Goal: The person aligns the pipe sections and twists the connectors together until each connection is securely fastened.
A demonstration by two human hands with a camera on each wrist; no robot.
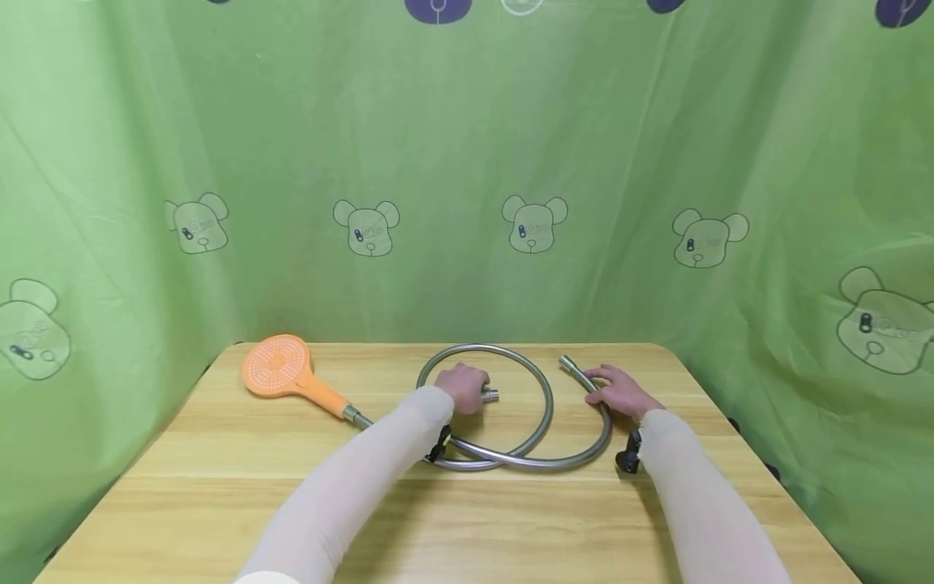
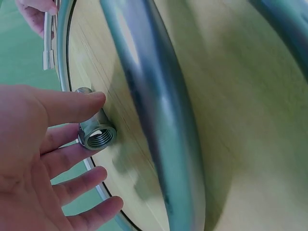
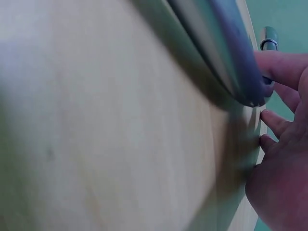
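My left hand (image 1: 463,388) pinches a short metal threaded pipe fitting (image 2: 99,137) between thumb and fingers, just above the table. One mouth of the fitting, with inner threads, faces the left wrist camera; the ring and little fingers are spread away from it. A silver shower hose (image 1: 562,464) lies looped around and below that hand. My right hand (image 1: 620,393) holds the hose near its free end, thumb and index finger about it, and the metal end piece (image 1: 567,364) sticks out past the fingers. An orange shower head (image 1: 277,367) lies face up at the left, joined to the hose's other end.
The wooden table (image 1: 197,511) carries the hose and shower head. Behind it and on both sides hangs a green curtain (image 1: 445,284) with bear prints, close to the table's edges. My left forearm covers part of the hose by the shower head.
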